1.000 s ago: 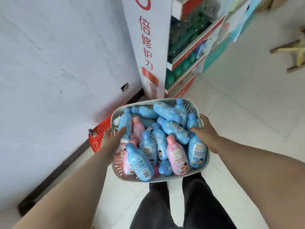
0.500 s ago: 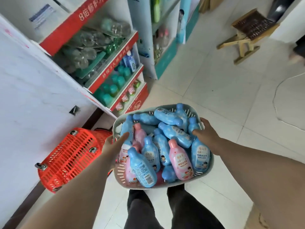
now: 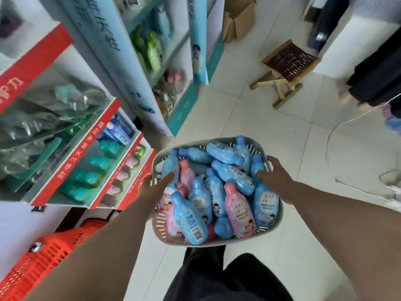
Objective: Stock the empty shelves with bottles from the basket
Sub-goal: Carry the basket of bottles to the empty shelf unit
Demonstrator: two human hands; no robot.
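I carry a grey slotted basket (image 3: 217, 240) in front of me at waist height. It is heaped with several blue bottles (image 3: 230, 154) and pink bottles (image 3: 237, 213) lying on one another. My left hand (image 3: 155, 191) grips the basket's left rim, thumb over the edge. My right hand (image 3: 276, 178) grips the right rim, thumb inside. A red-trimmed shelf unit (image 3: 76, 153) with green bottles stands at the left. A blue-white shelf unit (image 3: 149, 61) with green and pink bottles stands beyond it.
A red plastic basket (image 3: 36, 261) lies on the floor at lower left. A wooden stool (image 3: 286, 68) and a cardboard box (image 3: 237, 18) stand ahead on the white tiled floor. A person in dark clothing (image 3: 377, 70) is at the right, and a white cable (image 3: 338, 131) crosses the tiles.
The view has swung right and away from the white wall, bringing the shelf fronts, stool and box into sight. Both hands still hold the basket in the same way.
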